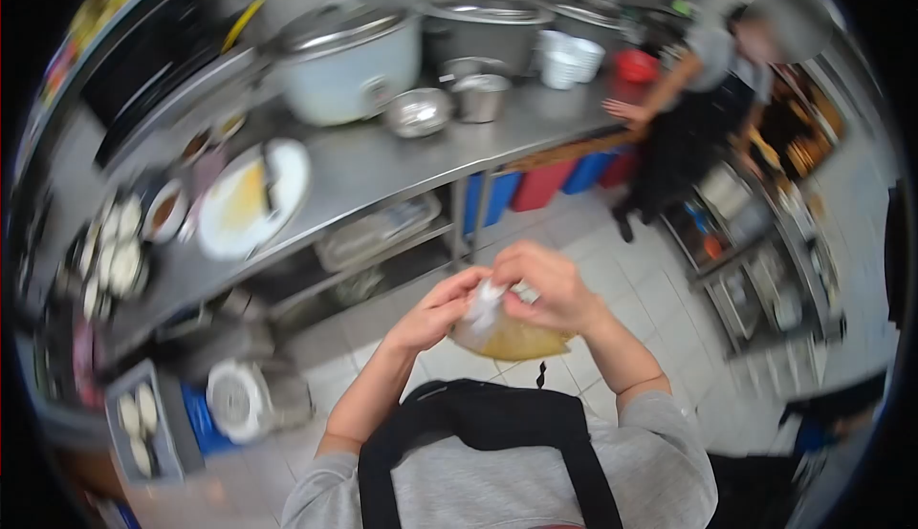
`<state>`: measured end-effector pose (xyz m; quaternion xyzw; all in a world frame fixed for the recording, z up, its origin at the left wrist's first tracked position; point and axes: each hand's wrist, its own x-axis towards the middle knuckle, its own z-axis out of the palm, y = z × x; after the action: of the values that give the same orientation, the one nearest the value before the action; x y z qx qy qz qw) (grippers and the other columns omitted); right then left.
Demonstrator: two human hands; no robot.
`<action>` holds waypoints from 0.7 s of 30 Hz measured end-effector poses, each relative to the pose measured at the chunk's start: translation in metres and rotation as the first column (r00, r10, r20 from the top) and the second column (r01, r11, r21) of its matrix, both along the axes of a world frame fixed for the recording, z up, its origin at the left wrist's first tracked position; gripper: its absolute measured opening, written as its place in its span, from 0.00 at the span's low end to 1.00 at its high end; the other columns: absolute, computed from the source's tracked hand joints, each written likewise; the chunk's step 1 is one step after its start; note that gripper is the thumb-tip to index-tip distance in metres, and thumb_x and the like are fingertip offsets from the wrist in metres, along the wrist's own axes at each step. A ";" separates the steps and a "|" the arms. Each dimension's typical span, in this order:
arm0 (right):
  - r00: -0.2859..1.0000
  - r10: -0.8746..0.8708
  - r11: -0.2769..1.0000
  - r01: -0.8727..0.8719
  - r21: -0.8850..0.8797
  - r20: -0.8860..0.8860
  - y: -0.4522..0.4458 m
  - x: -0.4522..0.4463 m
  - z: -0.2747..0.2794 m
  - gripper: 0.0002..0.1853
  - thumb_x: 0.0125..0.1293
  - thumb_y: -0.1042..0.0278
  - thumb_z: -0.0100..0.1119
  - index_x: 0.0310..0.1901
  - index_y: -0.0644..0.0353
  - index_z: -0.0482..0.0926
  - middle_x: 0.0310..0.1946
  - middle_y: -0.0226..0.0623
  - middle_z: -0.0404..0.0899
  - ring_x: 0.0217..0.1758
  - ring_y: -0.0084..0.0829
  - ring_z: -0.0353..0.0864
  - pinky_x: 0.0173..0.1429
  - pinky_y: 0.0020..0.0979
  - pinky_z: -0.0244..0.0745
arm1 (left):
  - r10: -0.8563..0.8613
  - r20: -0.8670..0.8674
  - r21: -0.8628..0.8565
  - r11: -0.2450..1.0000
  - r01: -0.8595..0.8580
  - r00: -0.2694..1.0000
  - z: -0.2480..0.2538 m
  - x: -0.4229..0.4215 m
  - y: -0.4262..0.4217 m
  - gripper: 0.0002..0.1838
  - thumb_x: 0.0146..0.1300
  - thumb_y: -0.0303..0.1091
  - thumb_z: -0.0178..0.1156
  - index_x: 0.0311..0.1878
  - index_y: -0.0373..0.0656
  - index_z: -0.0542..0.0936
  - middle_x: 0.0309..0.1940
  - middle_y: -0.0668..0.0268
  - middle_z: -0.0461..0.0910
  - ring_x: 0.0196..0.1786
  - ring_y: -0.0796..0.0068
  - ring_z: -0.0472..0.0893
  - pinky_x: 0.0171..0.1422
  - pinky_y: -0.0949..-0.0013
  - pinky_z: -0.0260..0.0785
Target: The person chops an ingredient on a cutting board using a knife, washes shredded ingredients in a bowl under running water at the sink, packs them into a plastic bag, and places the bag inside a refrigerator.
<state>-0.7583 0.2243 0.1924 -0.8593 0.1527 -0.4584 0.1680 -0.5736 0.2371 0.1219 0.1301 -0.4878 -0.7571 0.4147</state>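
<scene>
In front of my chest hangs a clear plastic bag [516, 340] with yellowish liquid in its lower part. Its gathered white neck [487, 302] is between my two hands. My left hand [442, 307] grips the neck from the left, fingers closed. From the right and slightly above, my right hand [543, 283] pinches the neck with curled fingers. Whether the neck is knotted cannot be made out, as the fingers cover part of it.
A steel counter [382, 171] runs along the far side, bearing a large rice cooker [349, 70], a metal bowl [419, 113] and a white oval plate [229, 214]. A co-worker [703, 99] stands at the right beside a steel shelf unit [755, 261]. A grey bin [153, 424] is at lower left.
</scene>
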 end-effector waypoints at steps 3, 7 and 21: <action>0.998 0.069 0.997 -0.069 0.019 -0.012 -0.022 0.058 0.009 0.10 0.44 0.83 0.55 0.32 0.65 0.72 0.30 0.38 0.73 0.29 0.32 0.75 0.32 0.28 0.71 | 0.301 0.088 -0.193 0.940 -0.280 0.950 0.012 0.053 0.023 0.28 0.63 0.48 0.53 0.58 0.36 0.67 0.48 0.66 0.74 0.52 0.77 0.73 0.58 0.73 0.63; 0.991 0.116 0.988 -0.123 0.096 0.070 -0.030 0.120 0.017 0.11 0.43 0.84 0.54 0.31 0.63 0.73 0.31 0.33 0.73 0.22 0.20 0.68 0.27 0.21 0.65 | 0.345 0.045 -0.106 0.935 -0.339 0.937 0.018 0.097 0.034 0.31 0.60 0.52 0.56 0.56 0.34 0.68 0.45 0.63 0.77 0.48 0.75 0.76 0.56 0.69 0.66; 0.999 -0.016 0.982 0.009 -0.187 -0.037 -0.025 0.119 0.017 0.08 0.45 0.80 0.57 0.29 0.63 0.71 0.25 0.35 0.70 0.22 0.30 0.71 0.26 0.28 0.67 | 0.576 0.231 -0.336 0.804 -0.491 0.784 0.064 0.107 0.000 0.09 0.56 0.29 0.62 0.33 0.42 0.70 0.26 0.73 0.76 0.27 0.90 0.69 0.31 0.82 0.60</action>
<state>-0.6394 0.1990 0.2095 -0.8790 0.1178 -0.4550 0.0809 -0.4670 0.2374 0.1856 0.3305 -0.5853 -0.5055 0.5410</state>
